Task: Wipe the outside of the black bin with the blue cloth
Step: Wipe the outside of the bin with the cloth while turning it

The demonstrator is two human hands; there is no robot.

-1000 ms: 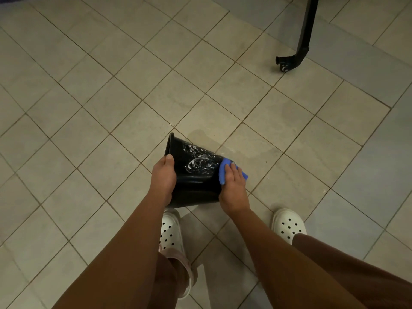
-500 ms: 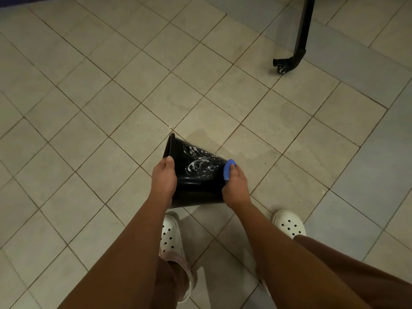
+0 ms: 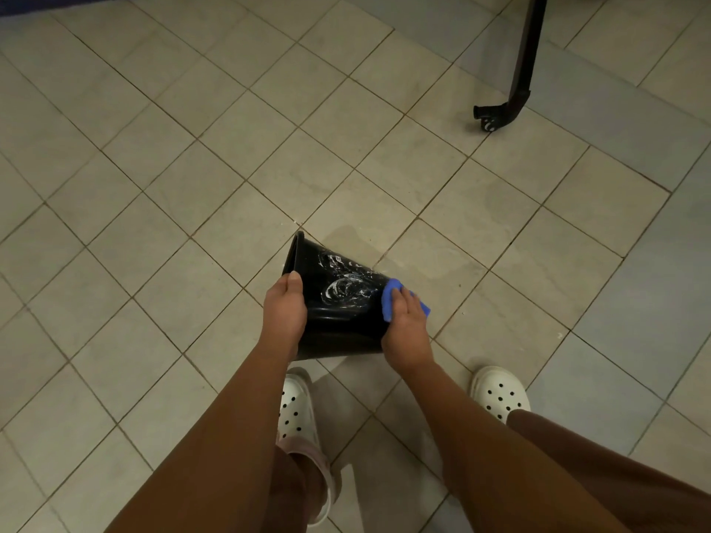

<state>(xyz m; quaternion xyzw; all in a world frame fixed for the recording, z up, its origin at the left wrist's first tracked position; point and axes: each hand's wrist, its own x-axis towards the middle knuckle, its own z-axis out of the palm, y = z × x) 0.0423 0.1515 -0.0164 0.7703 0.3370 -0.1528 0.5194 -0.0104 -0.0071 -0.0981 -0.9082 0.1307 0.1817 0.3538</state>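
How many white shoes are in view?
2. The left shoe lies just below the bin, partly hidden; the right shoe stands further right, its heel covered.

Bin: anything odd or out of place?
White swirled smears streak the bin between the left hand and the cloth, likely unwiped residue. The bin is tipped, hand-held. A faint damp-looking patch lies beyond it.

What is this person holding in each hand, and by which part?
The left hand grips the black plastic bin at its rim end, thumb on the outer wall. The right hand holds a bunched blue cloth against the bin's side.
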